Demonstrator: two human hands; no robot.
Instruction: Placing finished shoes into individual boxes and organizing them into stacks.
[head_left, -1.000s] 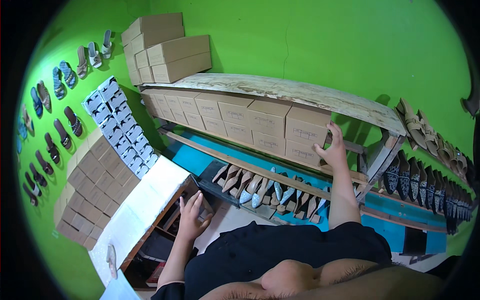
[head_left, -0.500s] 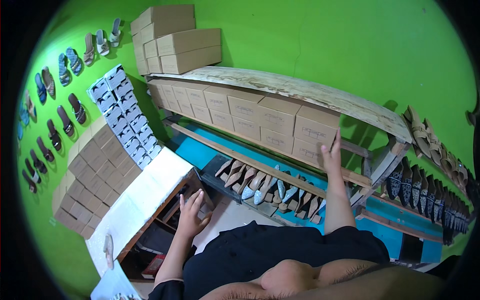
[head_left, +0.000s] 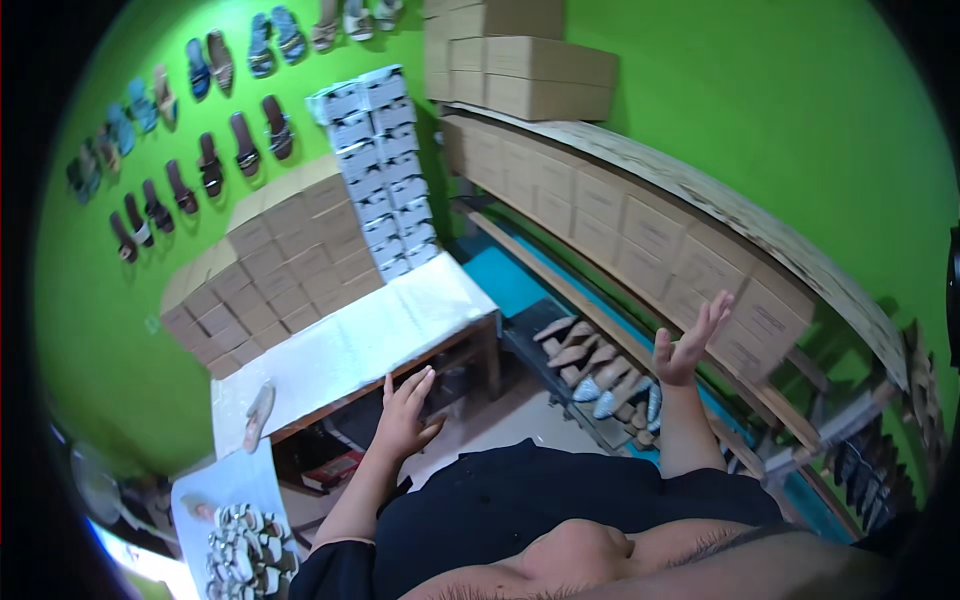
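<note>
Hands were both open and empty: the left hand point(head_left: 405, 415) hovered with fingers spread near the edge of the white-covered table point(head_left: 350, 345), while the right hand point(head_left: 690, 345) was raised, palm up, just before the shelved cardboard shoe boxes point(head_left: 650, 235).

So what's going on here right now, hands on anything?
A person stands in a shoe storeroom with both hands empty. The left hand hovers open by the edge of the white-topped table. The right hand is raised, open, near the brown boxes on the shelf, above the row of shoes.
</note>
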